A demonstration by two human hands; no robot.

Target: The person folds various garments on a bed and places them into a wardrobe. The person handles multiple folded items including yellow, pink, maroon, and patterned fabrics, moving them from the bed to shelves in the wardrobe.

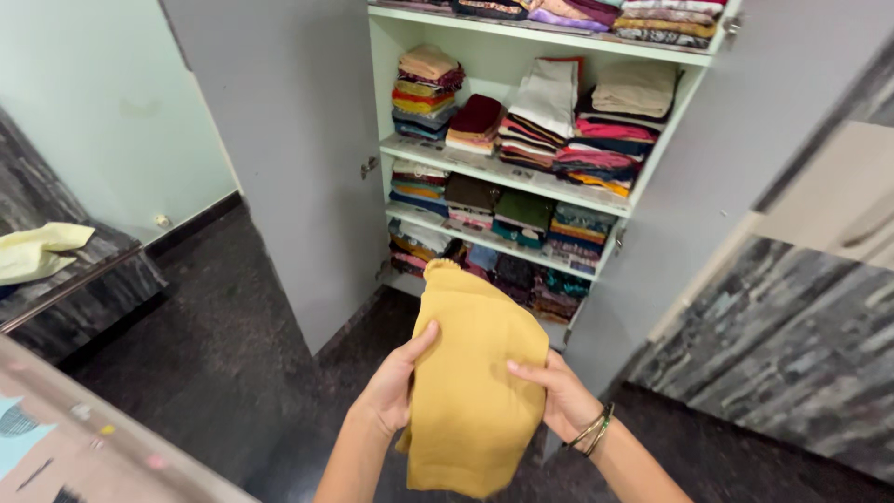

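1. From the head view, the person stands before an open wardrobe (652,200) and holds a folded yellow cloth (475,373) up in front of the body, over the dark stone floor (233,363) and level with the lowest shelf.

2. The left hand (391,387) grips the cloth's left edge, thumb laid across the front and fingers hidden behind it. The right hand (557,391), with bangles (594,430) at the wrist, clamps the right edge the same way. The hands are apart, with the width of the fold between them.

3. The cloth looks soft and light. It sags below the hands and its top corner flops over, so it should bend anywhere it is not supported. Holding both side edges, as now, seems the best way to keep the fold flat.

4. The wardrobe shelves are packed with stacks of folded clothes (549,121) in many colours.

5. At the left edge, another pale yellow cloth (37,251) lies on a dark stone ledge (74,298), well apart from the hands.
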